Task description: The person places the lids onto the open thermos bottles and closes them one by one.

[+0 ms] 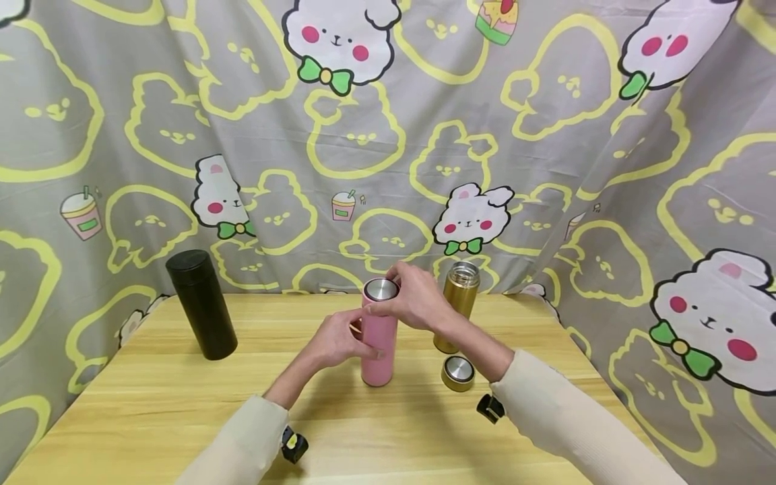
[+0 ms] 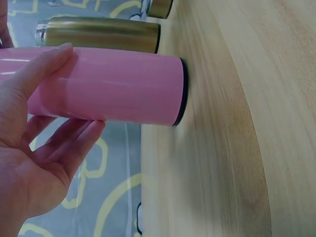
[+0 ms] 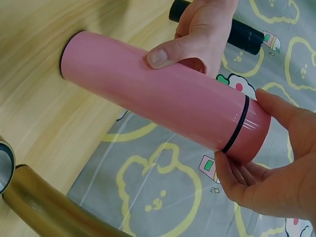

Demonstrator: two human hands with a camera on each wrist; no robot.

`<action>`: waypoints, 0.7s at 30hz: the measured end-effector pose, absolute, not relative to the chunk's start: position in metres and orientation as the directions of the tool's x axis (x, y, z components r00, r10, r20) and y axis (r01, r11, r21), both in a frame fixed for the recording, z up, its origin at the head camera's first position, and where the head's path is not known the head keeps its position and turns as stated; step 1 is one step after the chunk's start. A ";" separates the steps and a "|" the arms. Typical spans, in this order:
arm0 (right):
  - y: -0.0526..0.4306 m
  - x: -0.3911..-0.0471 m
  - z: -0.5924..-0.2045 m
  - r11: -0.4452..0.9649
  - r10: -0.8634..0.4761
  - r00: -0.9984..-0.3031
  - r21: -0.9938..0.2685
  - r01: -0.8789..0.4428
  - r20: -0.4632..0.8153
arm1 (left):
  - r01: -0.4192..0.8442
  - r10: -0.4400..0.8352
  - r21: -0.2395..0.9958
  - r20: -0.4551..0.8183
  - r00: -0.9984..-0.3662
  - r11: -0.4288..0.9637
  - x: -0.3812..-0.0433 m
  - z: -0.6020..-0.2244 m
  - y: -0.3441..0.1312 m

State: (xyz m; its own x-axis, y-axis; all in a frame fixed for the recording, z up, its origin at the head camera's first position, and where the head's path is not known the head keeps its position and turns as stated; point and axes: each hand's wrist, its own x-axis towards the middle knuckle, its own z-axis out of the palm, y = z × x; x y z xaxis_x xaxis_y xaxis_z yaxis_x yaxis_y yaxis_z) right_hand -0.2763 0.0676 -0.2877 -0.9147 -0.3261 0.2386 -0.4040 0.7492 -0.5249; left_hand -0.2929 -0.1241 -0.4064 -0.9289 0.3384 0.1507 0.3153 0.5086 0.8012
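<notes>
A curtain point(image 1: 364, 111) backs the pink flask point(image 1: 378, 331), a table point(image 1: 121, 417) supports it; left stands a black flask point(image 1: 203, 306), right a gold flask point(image 1: 462, 289). Fingers half-curled, the left hand point(image 1: 341, 338) grips the pink flask's body, the right hand point(image 1: 418, 296) its pink lid point(image 3: 254, 131). A gold lid point(image 1: 458, 373) lies right of the pink flask.

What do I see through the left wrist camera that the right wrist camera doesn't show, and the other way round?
Only the left wrist view shows the open neck of the gold bottle.

Only the right wrist view shows the black bottle and the pink lid, gripped by the right hand.

Both show the left hand holding the pink bottle, plus the gold bottle's body, the gold lid, table and patterned curtain.
</notes>
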 end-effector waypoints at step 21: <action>0.067 -0.281 -0.262 0.730 -0.466 -0.885 -0.560 -0.392 0.011 | 0.306 0.328 0.797 0.144 -0.934 0.520 -0.292 -0.405 -0.125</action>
